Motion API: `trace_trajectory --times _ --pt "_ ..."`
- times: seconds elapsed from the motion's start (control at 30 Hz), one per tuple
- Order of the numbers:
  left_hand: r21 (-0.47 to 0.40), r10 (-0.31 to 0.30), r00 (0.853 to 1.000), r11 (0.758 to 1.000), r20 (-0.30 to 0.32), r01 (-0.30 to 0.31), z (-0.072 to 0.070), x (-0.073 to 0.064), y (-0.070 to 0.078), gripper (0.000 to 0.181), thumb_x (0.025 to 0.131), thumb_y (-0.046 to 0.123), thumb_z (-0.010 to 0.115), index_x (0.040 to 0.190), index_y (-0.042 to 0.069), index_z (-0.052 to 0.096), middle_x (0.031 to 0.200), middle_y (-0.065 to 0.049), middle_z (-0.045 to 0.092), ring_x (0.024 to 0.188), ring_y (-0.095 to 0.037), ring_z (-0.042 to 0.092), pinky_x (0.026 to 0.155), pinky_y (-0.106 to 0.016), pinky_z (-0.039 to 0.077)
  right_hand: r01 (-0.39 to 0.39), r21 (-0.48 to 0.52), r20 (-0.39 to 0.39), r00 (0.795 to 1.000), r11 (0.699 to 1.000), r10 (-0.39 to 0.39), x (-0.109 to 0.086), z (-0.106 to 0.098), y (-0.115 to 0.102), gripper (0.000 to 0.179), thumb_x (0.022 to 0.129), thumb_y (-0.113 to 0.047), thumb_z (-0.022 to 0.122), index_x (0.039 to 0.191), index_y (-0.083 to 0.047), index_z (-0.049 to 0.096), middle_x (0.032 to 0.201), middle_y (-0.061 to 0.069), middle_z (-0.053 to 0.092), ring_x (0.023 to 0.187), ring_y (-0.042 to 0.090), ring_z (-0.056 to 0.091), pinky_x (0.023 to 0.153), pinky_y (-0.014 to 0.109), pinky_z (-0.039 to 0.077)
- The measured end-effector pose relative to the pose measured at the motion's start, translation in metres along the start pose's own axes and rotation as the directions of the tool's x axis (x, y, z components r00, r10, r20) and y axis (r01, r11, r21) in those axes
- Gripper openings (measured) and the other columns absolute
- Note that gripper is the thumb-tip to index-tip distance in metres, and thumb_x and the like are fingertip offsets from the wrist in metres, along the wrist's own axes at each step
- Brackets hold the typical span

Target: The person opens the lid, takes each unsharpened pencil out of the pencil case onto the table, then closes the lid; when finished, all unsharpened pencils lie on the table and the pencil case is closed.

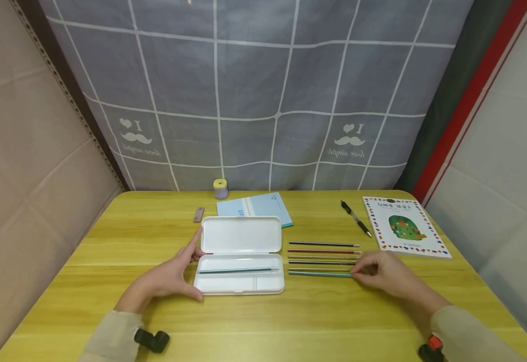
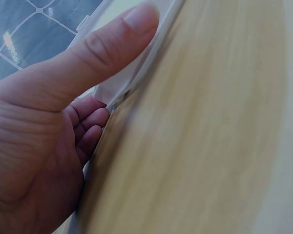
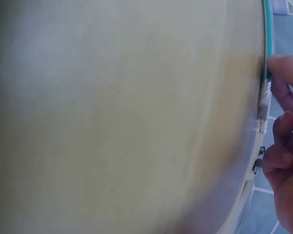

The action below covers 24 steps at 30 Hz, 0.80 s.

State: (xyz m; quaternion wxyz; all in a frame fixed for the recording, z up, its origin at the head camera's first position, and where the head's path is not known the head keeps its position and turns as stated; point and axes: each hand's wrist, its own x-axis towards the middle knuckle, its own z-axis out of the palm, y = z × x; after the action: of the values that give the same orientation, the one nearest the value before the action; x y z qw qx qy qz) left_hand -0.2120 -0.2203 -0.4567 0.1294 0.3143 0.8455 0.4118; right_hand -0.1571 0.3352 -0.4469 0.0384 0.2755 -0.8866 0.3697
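The right hand (image 1: 386,274) has a pinching grip, thumb and forefinger closed on the right end of a teal pencil (image 1: 322,274), which lies on the tabletop (image 1: 245,327) just right of the open pencil case (image 1: 227,285). The left hand (image 1: 177,274) is spread, spanning the case's left end, thumb at the near corner and fingers towards the hinge side.

The teal pencil should be light and stiff, its smooth barrel likely to roll or slip a little. A pinch at the end would let it tip; a hold nearer the middle should balance better. The case looks like thin, light, hard stuff that could slide if nudged, so its end walls seem the best hold.

Beyond the teal pencil, other pencils (image 1: 322,251) lie in a close row right of the case, near enough to be knocked. Inside the case, what looks like another teal pencil (image 1: 241,270) lies lengthwise; the raised rim and a low divider could catch a tip. Behind the case lie a light-blue notebook (image 1: 268,206), an eraser (image 1: 198,214) and a yellow-topped container (image 1: 220,188). Well to its right are a pen (image 1: 356,219) and a white booklet (image 1: 404,226), apart from the case.
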Motion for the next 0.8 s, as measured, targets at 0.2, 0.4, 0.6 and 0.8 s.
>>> trace_trajectory --times 0.2,0.4,0.6,0.8 --pt "0.000 0.008 1.000 1.000 0.002 -0.008 0.000 0.001 0.000 0.154 0.068 0.036 0.099 0.166 0.022 -0.020 0.134 -0.004 0.048 0.125 -0.026 0.044 0.110 -0.020 0.032 0.028 -0.166 0.018 1.000 0.986 -0.026 0.002 -0.001 -0.003 0.017 0.088 -0.012 0.085 0.090 -0.029 0.082 0.089 -0.009 0.073 0.075 -0.003 0.059 0.064 0.023 0.051" --pt "-0.001 0.002 1.000 1.000 0.004 -0.002 0.000 0.001 -0.001 0.154 0.069 0.035 0.099 0.166 0.021 -0.020 0.135 -0.004 0.049 0.124 -0.023 0.043 0.109 -0.019 0.032 0.042 -0.226 0.014 0.999 0.973 -0.040 0.003 0.000 -0.006 0.022 0.084 -0.007 0.086 0.088 -0.029 0.082 0.089 -0.015 0.071 0.072 -0.004 0.056 0.062 0.023 0.050" --pt "-0.005 0.001 1.000 1.000 0.004 -0.001 0.000 0.001 0.000 0.154 0.069 0.036 0.099 0.166 0.024 -0.020 0.136 -0.005 0.049 0.124 -0.023 0.044 0.109 -0.018 0.032 0.004 -0.211 -0.001 1.000 0.977 -0.004 0.005 -0.002 -0.012 0.019 0.086 -0.011 0.086 0.090 -0.030 0.083 0.091 -0.013 0.073 0.072 -0.004 0.055 0.061 0.022 0.048" --pt "-0.002 -0.027 1.000 1.000 0.005 0.027 -0.001 0.001 -0.001 0.155 0.067 0.037 0.100 0.165 0.026 -0.020 0.136 -0.002 0.049 0.124 -0.020 0.044 0.109 -0.018 0.032 -0.031 -0.108 0.003 0.999 0.994 0.032 0.020 0.000 -0.026 0.011 0.090 -0.015 0.084 0.096 -0.024 0.084 0.094 -0.007 0.076 0.063 0.001 0.049 0.055 0.023 0.044"
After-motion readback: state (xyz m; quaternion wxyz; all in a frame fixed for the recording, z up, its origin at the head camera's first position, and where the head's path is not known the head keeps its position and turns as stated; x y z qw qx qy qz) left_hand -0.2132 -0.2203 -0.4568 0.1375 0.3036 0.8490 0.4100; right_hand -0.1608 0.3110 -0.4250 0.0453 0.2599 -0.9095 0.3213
